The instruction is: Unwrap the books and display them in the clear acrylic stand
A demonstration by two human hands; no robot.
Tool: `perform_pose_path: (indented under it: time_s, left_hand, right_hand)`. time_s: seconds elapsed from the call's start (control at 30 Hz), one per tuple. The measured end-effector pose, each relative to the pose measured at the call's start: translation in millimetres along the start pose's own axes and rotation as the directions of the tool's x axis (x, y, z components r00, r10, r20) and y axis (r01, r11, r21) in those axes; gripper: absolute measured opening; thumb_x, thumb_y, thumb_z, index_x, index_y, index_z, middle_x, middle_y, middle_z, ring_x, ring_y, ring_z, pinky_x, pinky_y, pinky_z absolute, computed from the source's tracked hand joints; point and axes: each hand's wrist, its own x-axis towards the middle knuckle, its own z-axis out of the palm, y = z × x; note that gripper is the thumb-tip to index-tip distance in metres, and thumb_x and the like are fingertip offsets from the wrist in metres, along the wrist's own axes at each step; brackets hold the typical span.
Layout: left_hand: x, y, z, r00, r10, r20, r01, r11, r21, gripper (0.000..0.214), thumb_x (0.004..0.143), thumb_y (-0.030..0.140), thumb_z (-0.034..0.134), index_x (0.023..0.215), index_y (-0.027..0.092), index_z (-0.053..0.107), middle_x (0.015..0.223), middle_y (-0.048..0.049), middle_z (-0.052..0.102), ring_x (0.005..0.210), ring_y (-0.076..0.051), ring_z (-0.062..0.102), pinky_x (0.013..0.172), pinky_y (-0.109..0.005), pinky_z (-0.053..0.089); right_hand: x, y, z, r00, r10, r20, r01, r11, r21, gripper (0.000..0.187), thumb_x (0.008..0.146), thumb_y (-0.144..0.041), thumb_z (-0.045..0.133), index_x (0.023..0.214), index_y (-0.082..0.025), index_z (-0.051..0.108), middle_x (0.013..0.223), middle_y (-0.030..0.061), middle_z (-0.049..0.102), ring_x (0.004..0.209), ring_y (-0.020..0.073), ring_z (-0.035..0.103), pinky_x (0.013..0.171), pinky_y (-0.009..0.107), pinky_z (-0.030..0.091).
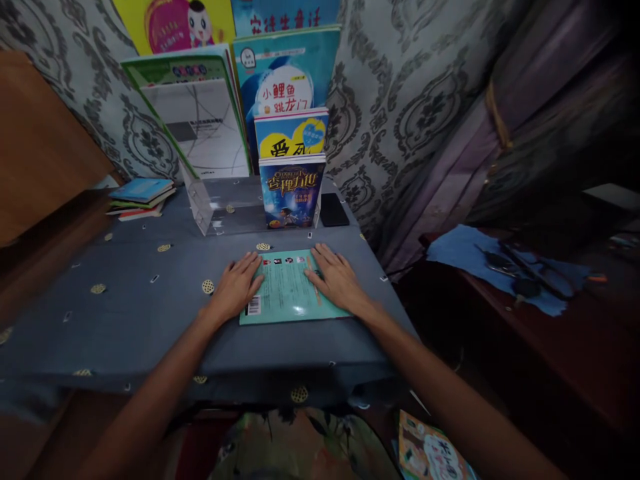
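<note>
A teal book (293, 293) lies flat near the table's front edge, its back cover up with a barcode at the lower left. My left hand (235, 285) rests flat on the book's left side, fingers stretched out. On the right side, my right hand (336, 277) lies over the cover with its fingers extended and thumb pointing inward. Just beyond, a clear acrylic stand (203, 207) holds books in steps. A dark blue book (291, 193) stands at its front right, with a blue and yellow book (293, 133) behind it.
Taller books, such as a blue one (285, 73) and a green-edged one (195, 120), stand at the back against the patterned curtain. A small book pile (143, 197) lies at the left. A black phone (334, 209) is beside the stand. An orange book (430, 447) sits below, right of my lap.
</note>
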Motion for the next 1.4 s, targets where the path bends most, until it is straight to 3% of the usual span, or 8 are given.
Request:
perform_pose_path:
  time_s: [0.17, 0.37, 0.57, 0.73, 0.9, 1.1, 1.23, 1.4]
  left_hand:
    - [0, -1, 1.0, 1.0, -0.006, 0.008, 0.006, 1.0, -0.004, 0.052, 0.104, 0.039, 0.034, 0.15, 0.017, 0.046, 0.159, -0.0124, 0.044, 0.15, -0.027, 0.036, 0.119, -0.053, 0.034]
    - [0, -2, -0.4, 1.0, 0.008, 0.018, -0.008, 1.0, 0.007, 0.053, 0.104, 0.04, 0.033, 0.15, 0.017, 0.046, 0.159, -0.0122, 0.044, 0.15, -0.027, 0.036, 0.119, -0.052, 0.033]
    - [2, -3, -1.1, 1.0, 0.017, 0.023, -0.018, 1.0, 0.023, 0.054, 0.104, 0.043, 0.032, 0.148, 0.015, 0.047, 0.159, -0.0135, 0.043, 0.151, -0.029, 0.035, 0.118, -0.055, 0.035]
    - [3, -6, 2.3, 1.0, 0.03, -0.002, -0.03, 0.999, 0.036, 0.053, 0.104, 0.044, 0.031, 0.146, 0.018, 0.049, 0.158, -0.0136, 0.045, 0.149, -0.03, 0.037, 0.117, -0.054, 0.037]
    - [4, 2, -10.4, 1.0, 0.032, 0.0, -0.031, 0.995, 0.093, 0.049, 0.103, 0.044, 0.035, 0.139, 0.017, 0.055, 0.149, -0.0163, 0.054, 0.135, -0.034, 0.051, 0.108, -0.055, 0.044]
    - [-11, 38, -42.8, 0.989, -0.076, 0.129, 0.03, 0.945, 0.327, 0.032, 0.101, 0.037, 0.044, 0.103, 0.017, 0.068, 0.098, -0.0149, 0.071, 0.092, -0.033, 0.068, 0.078, -0.043, 0.054]
    - [-33, 63, -47.8, 0.976, -0.078, 0.203, 0.021, 0.963, 0.268, 0.03, 0.101, 0.036, 0.043, 0.093, 0.018, 0.066, 0.087, -0.0116, 0.071, 0.078, -0.027, 0.07, 0.061, -0.033, 0.05]
    - [-46, 81, -45.3, 0.966, -0.021, 0.258, -0.027, 0.983, 0.182, 0.031, 0.103, 0.037, 0.042, 0.093, 0.02, 0.066, 0.089, -0.0086, 0.073, 0.078, -0.025, 0.072, 0.06, -0.031, 0.049]
  right_hand:
    - [-15, -1, 0, 1.0, 0.003, -0.005, -0.003, 1.0, 0.014, 0.062, 0.103, -0.044, 0.034, 0.155, -0.012, 0.04, 0.164, 0.0169, 0.034, 0.154, 0.0316, 0.026, 0.122, 0.055, 0.028]
    - [-64, -1, -1, 0.998, -0.059, -0.035, 0.06, 0.998, 0.016, 0.062, 0.105, -0.046, 0.032, 0.158, -0.014, 0.035, 0.164, 0.016, 0.033, 0.154, 0.0294, 0.026, 0.123, 0.054, 0.03]
    - [-108, 1, 0, 0.987, -0.115, -0.116, 0.114, 0.993, -0.012, 0.055, 0.105, -0.034, 0.036, 0.157, -0.016, 0.036, 0.158, 0.0155, 0.045, 0.149, 0.0276, 0.038, 0.12, 0.052, 0.036]
    - [-116, 7, -6, 0.986, -0.123, -0.11, 0.124, 0.992, 0.006, 0.051, 0.103, -0.029, 0.04, 0.153, -0.022, 0.044, 0.155, 0.0134, 0.05, 0.142, 0.0278, 0.048, 0.117, 0.054, 0.041]
    - [-109, 14, -15, 0.994, -0.092, -0.06, 0.095, 0.995, 0.043, 0.046, 0.102, -0.03, 0.041, 0.144, -0.022, 0.055, 0.155, 0.0134, 0.049, 0.136, 0.0306, 0.053, 0.109, 0.053, 0.049]
    - [-73, 31, -26, 0.997, -0.032, -0.069, 0.033, 0.999, 0.019, 0.044, 0.102, -0.026, 0.038, 0.138, -0.024, 0.063, 0.154, 0.0123, 0.049, 0.138, 0.0323, 0.05, 0.109, 0.052, 0.047]
    - [-27, 40, -34, 0.999, -0.029, -0.039, 0.028, 0.999, -0.023, 0.045, 0.101, -0.02, 0.037, 0.132, -0.023, 0.069, 0.135, 0.0142, 0.062, 0.121, 0.031, 0.059, 0.1, 0.046, 0.05]
    - [21, 38, -33, 0.997, -0.083, -0.004, 0.083, 0.995, -0.048, 0.047, 0.097, -0.01, 0.04, 0.13, -0.023, 0.071, 0.111, 0.0108, 0.071, 0.106, 0.0264, 0.06, 0.094, 0.038, 0.05]
